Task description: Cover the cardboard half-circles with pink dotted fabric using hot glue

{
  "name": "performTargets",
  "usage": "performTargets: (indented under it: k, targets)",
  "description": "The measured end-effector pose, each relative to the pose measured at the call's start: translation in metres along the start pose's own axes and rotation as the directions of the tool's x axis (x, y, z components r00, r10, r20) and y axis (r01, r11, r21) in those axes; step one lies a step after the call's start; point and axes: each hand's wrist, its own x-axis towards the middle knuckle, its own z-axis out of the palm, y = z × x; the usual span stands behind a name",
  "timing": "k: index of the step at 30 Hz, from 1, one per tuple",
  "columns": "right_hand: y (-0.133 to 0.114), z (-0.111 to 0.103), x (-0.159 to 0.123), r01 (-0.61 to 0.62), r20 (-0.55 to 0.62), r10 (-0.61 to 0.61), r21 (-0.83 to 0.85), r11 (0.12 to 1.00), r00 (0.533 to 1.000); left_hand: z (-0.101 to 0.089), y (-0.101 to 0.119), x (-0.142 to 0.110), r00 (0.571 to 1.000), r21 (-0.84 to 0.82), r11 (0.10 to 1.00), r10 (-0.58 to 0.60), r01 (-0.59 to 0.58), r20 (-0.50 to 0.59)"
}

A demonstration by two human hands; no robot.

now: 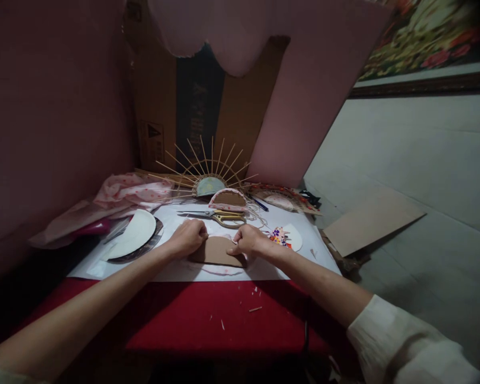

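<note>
A half-round piece of brown cardboard [217,252] lies in front of me on top of pale pink fabric [220,271], which shows past its front and back edges. My left hand [188,237] pinches at the cardboard's back left edge, where the fabric comes up; its fingertips are partly hidden. At the back right edge, my right hand [248,240] is closed with its thumb on the cardboard. Just behind lie gold-handled scissors [224,216] and another cardboard half circle [229,199] edged with pink fabric.
White half-round pieces [136,234] lie left, near crumpled pink spotted fabric [132,192]. A fan-like frame of thin sticks [210,165] stands at the back. Patterned scraps [279,236] and a pen [261,204] are right. Small offcuts [255,309] litter the red cloth [176,314].
</note>
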Motion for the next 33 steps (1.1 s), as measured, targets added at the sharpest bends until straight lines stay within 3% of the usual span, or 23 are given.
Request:
performTargets:
  k: [3, 10, 18, 33]
  targets:
    - [-0.001, -0.001, -0.001, 0.005, 0.006, -0.005, 0.023, 1.000, 1.000, 0.000, -0.002, -0.002, 0.999, -0.013, 0.999, 0.045, -0.045, -0.027]
    - [0.000, -0.002, 0.002, 0.009, 0.037, -0.011, 0.035, 0.999, 0.999, -0.005, -0.005, 0.004, 0.994, -0.048, 0.994, 0.101, -0.099, 0.042]
    - [0.000, -0.006, 0.007, 0.082, -0.044, -0.082, -0.011, 0.997, 0.996, -0.001, -0.006, -0.006, 0.993, -0.071, 0.991, 0.106, -0.110, -0.056]
    - [0.006, 0.000, 0.010, 0.110, 0.082, -0.128, 0.198, 0.974, 0.988, 0.001, -0.002, -0.015, 0.971, -0.203, 0.958, 0.170, -0.203, -0.167]
